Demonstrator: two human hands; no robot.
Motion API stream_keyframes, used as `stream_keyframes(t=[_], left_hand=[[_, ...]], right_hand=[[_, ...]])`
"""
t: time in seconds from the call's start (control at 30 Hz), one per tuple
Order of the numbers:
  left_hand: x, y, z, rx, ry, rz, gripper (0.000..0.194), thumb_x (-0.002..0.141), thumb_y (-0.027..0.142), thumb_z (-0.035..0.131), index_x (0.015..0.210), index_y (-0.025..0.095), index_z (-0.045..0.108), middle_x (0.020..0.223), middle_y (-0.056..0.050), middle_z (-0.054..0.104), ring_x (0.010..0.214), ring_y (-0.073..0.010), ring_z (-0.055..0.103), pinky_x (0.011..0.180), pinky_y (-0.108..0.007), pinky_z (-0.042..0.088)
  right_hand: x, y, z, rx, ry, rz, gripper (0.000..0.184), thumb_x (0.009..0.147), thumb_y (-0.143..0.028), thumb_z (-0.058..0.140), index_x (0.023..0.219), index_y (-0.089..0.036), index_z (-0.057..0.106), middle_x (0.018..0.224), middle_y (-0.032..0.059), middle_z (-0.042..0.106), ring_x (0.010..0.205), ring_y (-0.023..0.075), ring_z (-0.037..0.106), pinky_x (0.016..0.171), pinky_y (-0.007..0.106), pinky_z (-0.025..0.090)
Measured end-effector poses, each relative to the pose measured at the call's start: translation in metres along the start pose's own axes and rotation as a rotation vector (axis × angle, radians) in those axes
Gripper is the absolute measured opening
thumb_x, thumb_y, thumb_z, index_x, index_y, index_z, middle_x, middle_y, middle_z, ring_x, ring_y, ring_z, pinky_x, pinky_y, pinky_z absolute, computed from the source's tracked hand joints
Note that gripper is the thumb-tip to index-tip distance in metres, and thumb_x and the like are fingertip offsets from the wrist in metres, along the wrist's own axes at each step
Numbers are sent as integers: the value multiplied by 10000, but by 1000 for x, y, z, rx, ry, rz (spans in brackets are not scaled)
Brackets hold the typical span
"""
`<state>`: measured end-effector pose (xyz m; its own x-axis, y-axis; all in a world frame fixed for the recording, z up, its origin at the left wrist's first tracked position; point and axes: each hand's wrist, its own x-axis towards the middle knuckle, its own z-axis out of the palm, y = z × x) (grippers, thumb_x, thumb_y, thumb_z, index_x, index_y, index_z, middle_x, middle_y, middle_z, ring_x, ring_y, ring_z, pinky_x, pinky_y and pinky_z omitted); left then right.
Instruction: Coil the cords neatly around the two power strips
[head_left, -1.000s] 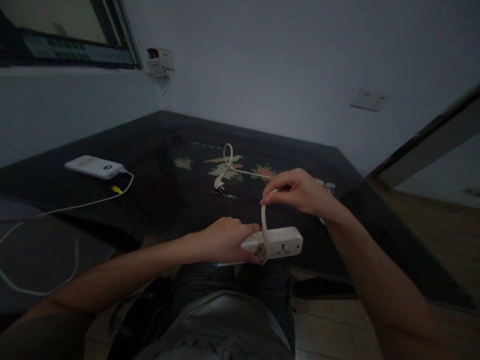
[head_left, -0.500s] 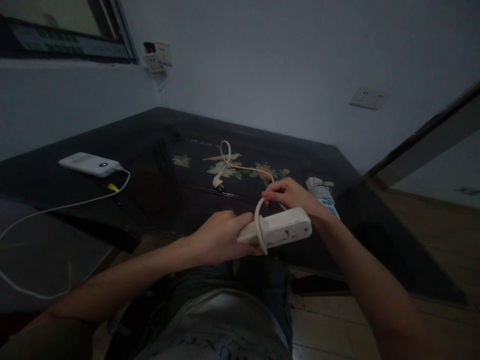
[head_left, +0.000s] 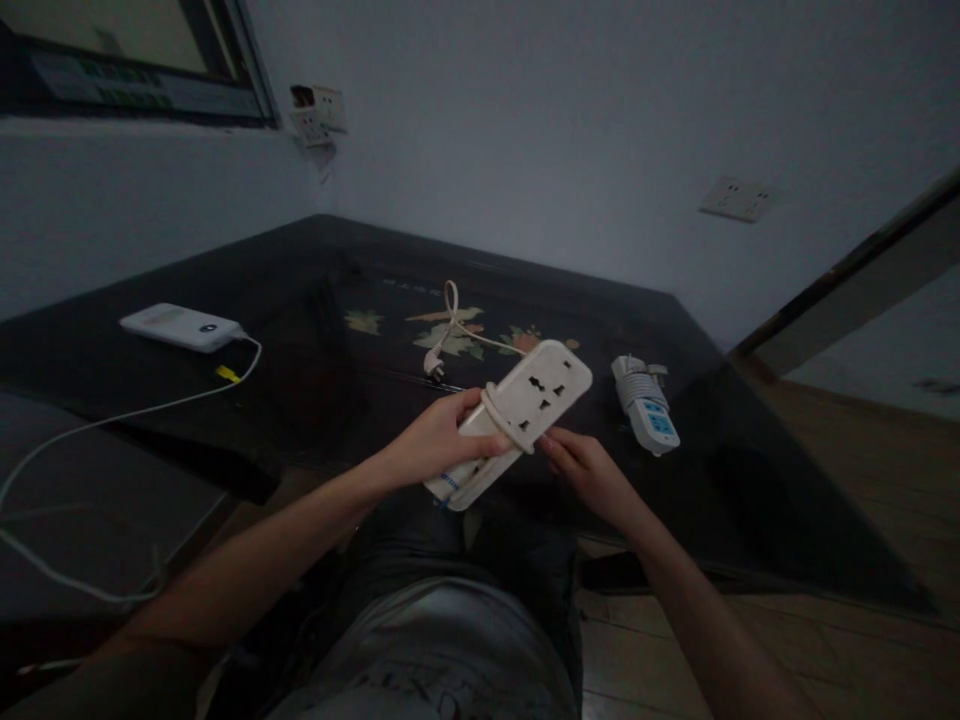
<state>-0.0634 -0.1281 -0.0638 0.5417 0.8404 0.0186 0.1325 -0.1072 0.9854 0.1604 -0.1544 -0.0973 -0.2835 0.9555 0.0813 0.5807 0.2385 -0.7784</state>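
Note:
My left hand [head_left: 442,440] is closed round the lower part of a white power strip [head_left: 559,385], its thumb across the socket face. The strip tilts up to the right above the table. A turn of its white cord [head_left: 506,420] goes round the middle of the strip. My right hand [head_left: 589,475] is closed at the strip's right edge, its fingertips pinching the cord where it passes underneath; the strip partly hides this spot. Beyond the strip, the free cord runs to a small loop and a plug [head_left: 433,362] lying on the table.
A second power strip [head_left: 654,425], blue and white with its cord wound round it, lies to the right on the dark table [head_left: 300,300]. A white power bank-like device [head_left: 180,328] with a cable lies left, near a yellow tag [head_left: 227,374]. Wall sockets [head_left: 739,198] are behind.
The power strip has turned, its far end swinging up and away and its socket face now towards me. My right hand has moved from above the strip to its near right side.

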Motion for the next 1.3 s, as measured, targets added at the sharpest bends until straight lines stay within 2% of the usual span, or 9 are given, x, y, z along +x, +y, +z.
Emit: stream_keyframes(t=[0.1,0.23,0.47,0.63,0.73,0.87,1.03,1.17,1.3], left_hand=[[11,-9,-9,-1,55,-6,480,673,381,680,1068,122,595,1084,-94,680,952,-228,629,821,-330,482],[23,-25,-22,118,128,-20,486,721,430,656,1089,120,587,1105,-104,673,941,-233,632,793,-340,490],[32,-39,-27,260,66,-87,545,743,469,618,1134,92,572,1125,-134,661,933,-229,628,775,-334,486],[31,-44,-16,403,-86,-129,530,718,500,635,1078,113,596,998,-88,691,872,-229,632,714,-297,476],[26,-43,-9,492,-170,-108,521,702,541,639,1021,130,608,922,-65,690,814,-223,633,663,-278,456],[20,-36,-6,559,-249,-82,525,710,536,635,1041,130,596,952,-78,684,803,-223,637,671,-282,452],[15,-25,-13,564,-404,-38,522,737,490,633,1124,150,551,1046,-80,662,889,-219,627,729,-273,455],[14,-24,-20,459,-556,-29,541,727,397,664,1178,155,487,1107,-72,622,978,-204,599,787,-259,460],[13,-32,-17,331,-555,-48,576,706,350,690,1194,159,453,1134,-73,584,1032,-203,568,822,-270,462]], right_hand=[[-17,-11,11,-173,-3,11,333,945,-323,382,1109,-164,625,685,20,655,571,150,583,540,244,415],[-35,-22,17,-354,29,-94,267,936,-260,426,1087,-184,633,963,90,729,785,210,685,671,296,489],[-33,-46,5,-611,118,-346,190,924,-246,495,934,-174,671,850,84,731,725,192,670,634,282,461],[-2,-68,-12,-756,20,-466,141,870,-247,602,785,-166,679,738,63,674,707,181,609,601,271,373],[22,-74,-22,-675,-78,-458,104,814,-263,683,786,-164,695,761,49,666,722,167,599,602,255,346],[48,-72,-28,-433,-210,-330,63,747,-222,738,757,-164,714,719,17,664,681,133,591,605,231,353],[59,-63,-31,-66,-416,-150,95,715,-238,728,742,-148,719,692,7,680,644,127,606,584,219,409],[57,-55,-35,74,-414,-78,99,692,-251,718,714,-155,712,665,-3,673,602,113,589,551,210,423],[53,-51,-39,45,-341,-97,83,693,-242,703,698,-159,709,663,3,680,605,113,593,559,214,429]])
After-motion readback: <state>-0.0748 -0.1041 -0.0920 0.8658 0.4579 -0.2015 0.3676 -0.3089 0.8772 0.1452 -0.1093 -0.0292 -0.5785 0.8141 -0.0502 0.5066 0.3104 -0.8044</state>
